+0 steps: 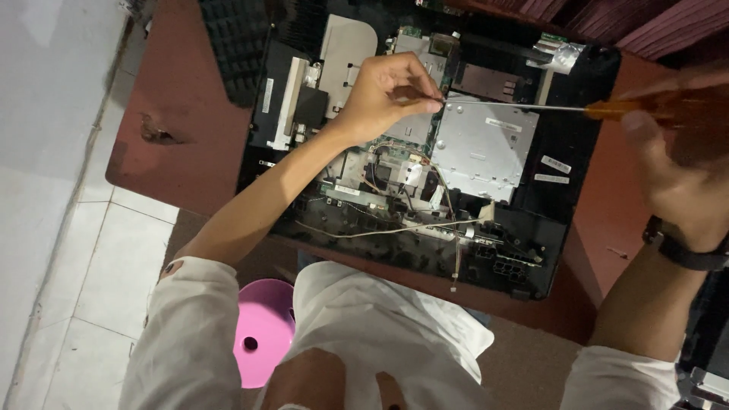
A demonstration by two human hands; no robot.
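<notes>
Head view. Opened laptop chassis (562, 220) lies on a reddish-brown table (182, 99), its near edge close to the table's near edge, its left edge well inside the table's left edge, leaving a bare strip of tabletop there with a small scuffed mark. Bare table also shows to the right of the chassis, under the right forearm. Left of the table, pale tiled floor (114, 258); a pink stool (262, 342) stands below the near table edge, beside the person's white sleeve. Left hand (387, 95) is over the middle of the chassis, fingers drawn together, pinching at the tip of the screwdriver (531, 108); fingertips meet the shaft end just at the left edge of the silver metal plate (478, 148). The thin shaft runs level across the upper edge of that plate toward the right. Right hand (676, 144), blurred and near the lens, is closed round the orange handle beyond the chassis's right edge; a dark wristwatch (687, 250) sits on that wrist. Loose pale wires (395, 228) trail across the chassis below the left hand, apart from it. A detached black keyboard (235, 38) lies at the chassis's upper left.
</notes>
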